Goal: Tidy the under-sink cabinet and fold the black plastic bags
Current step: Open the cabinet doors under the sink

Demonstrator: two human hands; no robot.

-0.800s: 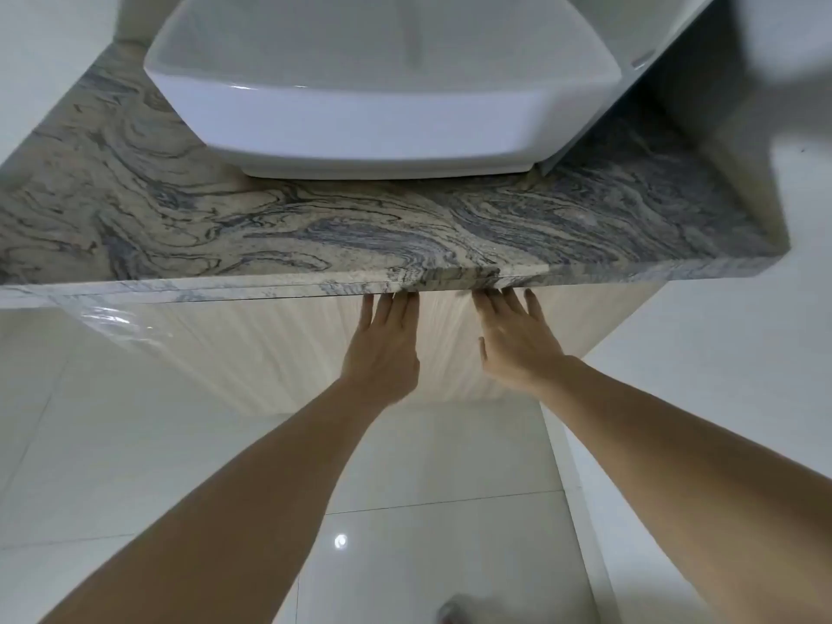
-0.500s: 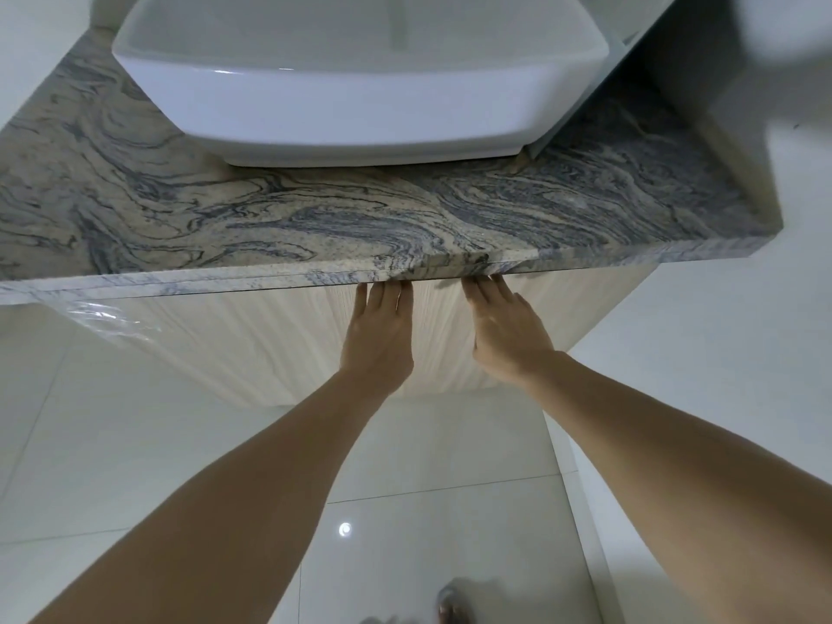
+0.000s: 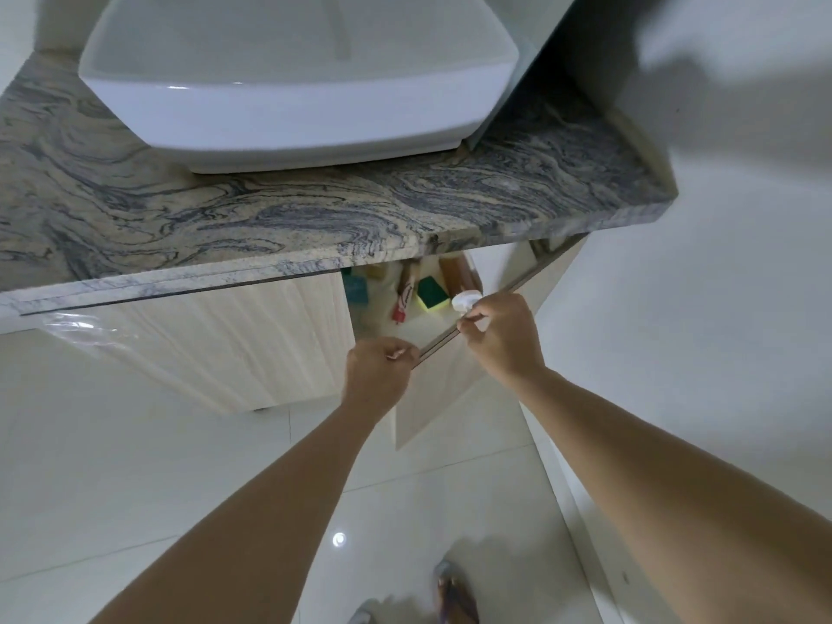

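- Head view: the left hand (image 3: 377,376) and the right hand (image 3: 499,337) both grip the top edge of the open cabinet door (image 3: 443,380).
- Inside the cabinet, a green-yellow sponge (image 3: 431,295) lies beside a tube (image 3: 404,301); black bags are not visible.
- The marble bench (image 3: 270,218) carries a white sink (image 3: 297,101) and hides most of the cabinet.

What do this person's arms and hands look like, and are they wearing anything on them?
Both forearms are bare as far as the picture shows: no sleeves, gloves, watch or bracelets. The left hand and right hand show no rings on the visible fingers. Nothing is marked on either arm.
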